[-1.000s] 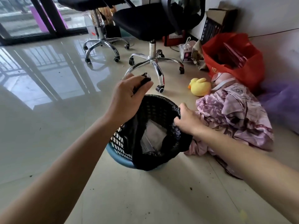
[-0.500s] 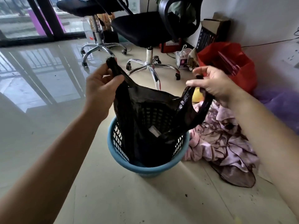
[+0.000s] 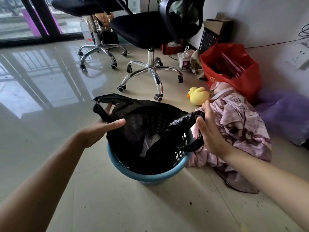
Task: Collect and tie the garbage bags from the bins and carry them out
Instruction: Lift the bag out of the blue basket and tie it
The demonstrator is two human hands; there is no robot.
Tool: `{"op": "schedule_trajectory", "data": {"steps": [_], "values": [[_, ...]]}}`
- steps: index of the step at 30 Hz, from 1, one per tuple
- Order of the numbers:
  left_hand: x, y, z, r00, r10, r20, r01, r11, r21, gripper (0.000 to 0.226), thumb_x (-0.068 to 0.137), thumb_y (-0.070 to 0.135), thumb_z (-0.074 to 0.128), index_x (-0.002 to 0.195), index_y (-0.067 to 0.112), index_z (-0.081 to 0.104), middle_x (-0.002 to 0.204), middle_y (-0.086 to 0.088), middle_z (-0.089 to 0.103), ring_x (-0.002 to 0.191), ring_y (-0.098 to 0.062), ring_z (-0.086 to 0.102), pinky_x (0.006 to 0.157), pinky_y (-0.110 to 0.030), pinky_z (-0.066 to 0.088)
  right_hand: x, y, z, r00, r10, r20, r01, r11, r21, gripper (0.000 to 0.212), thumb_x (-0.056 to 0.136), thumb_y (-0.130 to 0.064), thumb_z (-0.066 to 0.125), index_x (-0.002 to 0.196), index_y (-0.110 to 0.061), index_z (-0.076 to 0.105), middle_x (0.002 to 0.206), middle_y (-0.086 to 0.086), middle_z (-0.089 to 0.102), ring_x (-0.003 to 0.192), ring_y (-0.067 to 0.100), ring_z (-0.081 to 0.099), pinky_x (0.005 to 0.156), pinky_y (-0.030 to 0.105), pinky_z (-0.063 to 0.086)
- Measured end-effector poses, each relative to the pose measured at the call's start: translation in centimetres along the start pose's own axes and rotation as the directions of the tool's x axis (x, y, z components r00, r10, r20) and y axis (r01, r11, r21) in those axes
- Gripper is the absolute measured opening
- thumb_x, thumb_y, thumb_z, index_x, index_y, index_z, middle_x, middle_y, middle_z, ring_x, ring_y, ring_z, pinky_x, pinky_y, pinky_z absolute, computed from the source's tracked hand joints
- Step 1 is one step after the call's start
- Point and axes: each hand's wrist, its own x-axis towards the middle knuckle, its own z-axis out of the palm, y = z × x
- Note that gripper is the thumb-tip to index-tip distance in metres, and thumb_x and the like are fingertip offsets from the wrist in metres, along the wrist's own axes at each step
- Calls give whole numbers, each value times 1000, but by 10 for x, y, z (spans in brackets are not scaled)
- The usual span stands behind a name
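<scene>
only pale letters, seemingly "uz", show on the red bag (image 3: 234, 77); nothing else reads.

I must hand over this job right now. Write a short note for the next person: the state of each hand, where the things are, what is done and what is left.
Left hand: fingers open, passed through the left handle loop of the black garbage bag; not clenched.
Right hand: open palm, against the bag's right handle; whether it grips is unclear.
Bag: its body sits in the blue bin on the floor, handles pulled up above the rim, mouth open, some trash inside.
Done: handles freed from the rim.
Left: bring the handles together, tie them, lift the bag out, carry it out.
</scene>
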Motion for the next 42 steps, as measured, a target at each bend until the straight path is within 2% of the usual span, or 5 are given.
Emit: {"op": "schedule_trajectory", "data": {"steps": [6,12,19,30,42], "values": [[4,-7,-20,977,-165,133,142,976,167,86,75,51,81,148,27,42,159,8,36,142,-9,40,119,-37,31,-22,18,23,997,-6,80,9,999,-33,112,78,-89,30,157,-15,-1,166,2,3,152,13,-2,124,46,6],[26,15,30,989,-11,-146,23,996,84,35,103,41,42,114,20,67,114,0,74,110,-12,68,102,-27,48,-23,1,36,880,-116,460,315,868,-383,136,64,-90,49,146,-20,-35,154,-7,-41,143,9,-35,118,33,-12],[46,34,69,956,206,-211,-183,975,122,21,108,23,37,98,36,49,91,40,62,90,19,56,90,-11,44,8,18,35,939,-193,285,336,693,-638,123,74,-76,61,155,-19,-13,163,11,-4,152,24,-5,120,32,-8],[51,134,31,787,-48,-615,-387,738,-553,50,106,41,38,81,10,68,56,-1,60,63,-22,66,85,-45,57,103,-93,34,938,286,-198,-180,887,426,38,95,-50,49,83,-16,58,75,-2,59,72,14,56,70,27,46],[-50,298,-83,497,314,-809,-674,726,-133,12,88,-1,59,83,6,51,48,3,31,37,-8,33,44,-21,33,170,-327,66,951,-248,-184,304,858,414,104,69,-76,66,151,-23,32,154,-4,40,142,12,35,120,41,25]]}}
